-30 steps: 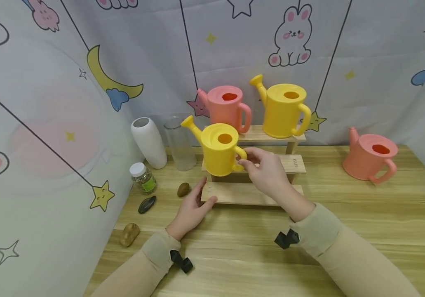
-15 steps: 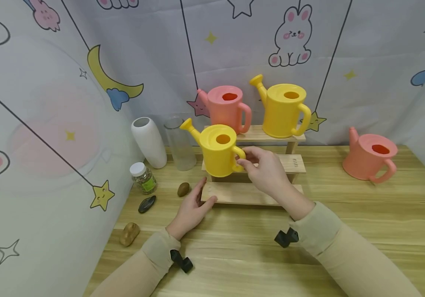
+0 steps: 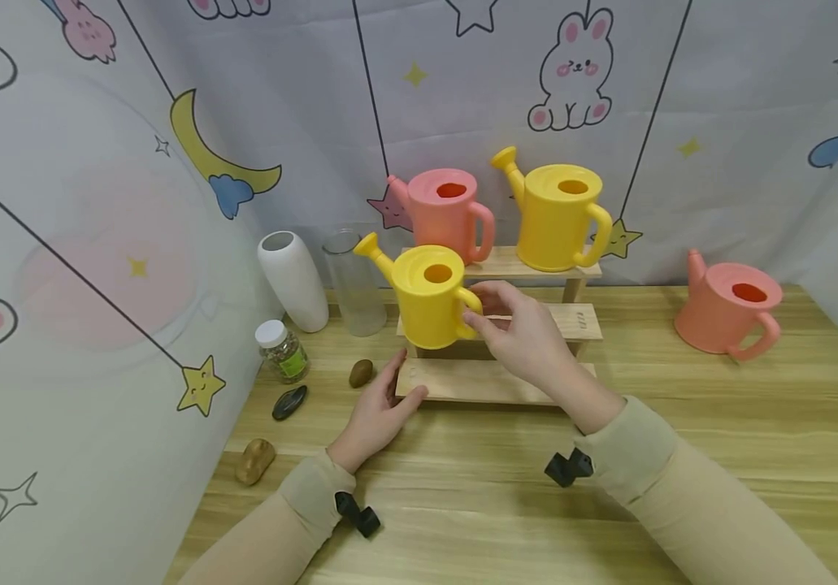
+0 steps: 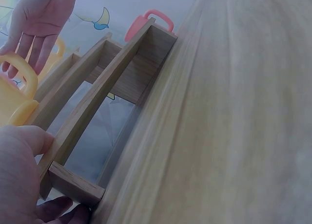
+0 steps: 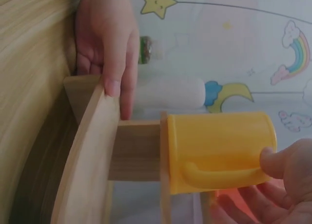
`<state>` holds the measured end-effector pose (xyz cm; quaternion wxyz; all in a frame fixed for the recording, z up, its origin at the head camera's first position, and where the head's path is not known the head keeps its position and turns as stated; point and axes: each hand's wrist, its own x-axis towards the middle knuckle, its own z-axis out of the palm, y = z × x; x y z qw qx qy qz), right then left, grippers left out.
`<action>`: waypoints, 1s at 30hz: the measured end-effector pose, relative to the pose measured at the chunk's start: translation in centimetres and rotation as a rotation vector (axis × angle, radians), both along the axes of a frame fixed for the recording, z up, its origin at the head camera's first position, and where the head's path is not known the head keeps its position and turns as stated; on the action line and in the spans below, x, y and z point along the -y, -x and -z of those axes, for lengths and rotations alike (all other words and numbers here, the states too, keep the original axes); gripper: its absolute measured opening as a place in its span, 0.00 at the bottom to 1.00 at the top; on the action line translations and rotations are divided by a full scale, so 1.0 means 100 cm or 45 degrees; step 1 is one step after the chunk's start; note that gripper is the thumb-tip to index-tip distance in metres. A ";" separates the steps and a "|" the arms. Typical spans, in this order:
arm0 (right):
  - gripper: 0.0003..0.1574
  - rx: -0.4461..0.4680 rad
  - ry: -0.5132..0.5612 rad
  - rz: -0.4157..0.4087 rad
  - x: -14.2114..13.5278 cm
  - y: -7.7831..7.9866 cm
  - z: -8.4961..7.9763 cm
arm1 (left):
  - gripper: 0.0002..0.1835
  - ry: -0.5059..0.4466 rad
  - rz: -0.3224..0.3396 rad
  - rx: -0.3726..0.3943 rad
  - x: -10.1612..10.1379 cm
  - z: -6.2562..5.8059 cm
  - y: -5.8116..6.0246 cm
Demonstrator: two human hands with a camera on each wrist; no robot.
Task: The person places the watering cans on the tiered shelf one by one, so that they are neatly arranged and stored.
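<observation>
A yellow watering can (image 3: 426, 309) stands upright at the left end of the middle step of a three-step wooden stand (image 3: 484, 379). At its handle is my right hand (image 3: 524, 337); in the right wrist view the thumb touches the handle's upper end while the fingers are loosely extended, not wrapped round it. My left hand (image 3: 378, 410) holds the left end of the lowest step, its thumb on the board and its fingers at the side support. On the top step are a pink watering can (image 3: 444, 211) and a second yellow watering can (image 3: 561, 219).
Another pink watering can (image 3: 726, 309) stands on the table (image 3: 682, 422) at right. To the left are a white vase (image 3: 294, 280), a clear glass cylinder (image 3: 356, 284), a lidded jar (image 3: 283, 351) and several stones, one of them black (image 3: 289, 402). Printed cloth hangs behind.
The lower yellow watering can shifted slightly left and down, then stayed put. My right hand's fingers have loosened at its handle and risen a little. My left hand has not moved.
</observation>
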<state>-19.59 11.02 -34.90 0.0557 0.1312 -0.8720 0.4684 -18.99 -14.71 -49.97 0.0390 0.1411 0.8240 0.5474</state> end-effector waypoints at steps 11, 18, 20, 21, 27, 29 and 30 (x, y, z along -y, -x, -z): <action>0.24 -0.313 0.160 0.104 -0.034 -0.010 0.001 | 0.47 0.007 -0.004 -0.008 0.000 -0.002 -0.001; 0.22 -0.452 0.219 0.298 -0.086 -0.018 0.011 | 0.47 -0.002 0.005 -0.012 0.000 -0.002 -0.001; 0.23 -0.461 0.229 0.387 -0.106 -0.019 0.013 | 0.47 -0.002 0.002 -0.016 0.000 -0.002 -0.001; 0.24 -0.458 0.214 0.444 -0.116 -0.020 0.015 | 0.46 -0.001 -0.001 -0.018 0.000 -0.002 -0.001; 0.25 -0.487 0.117 0.788 -0.177 -0.016 0.033 | 0.46 0.015 -0.004 -0.025 0.000 -0.002 -0.002; 0.27 -0.512 0.114 0.853 -0.195 -0.013 0.042 | 0.46 0.014 -0.006 -0.018 0.000 -0.002 -0.002; 0.28 -0.499 0.116 0.881 -0.203 -0.012 0.046 | 0.47 0.014 -0.009 -0.016 0.000 -0.002 -0.002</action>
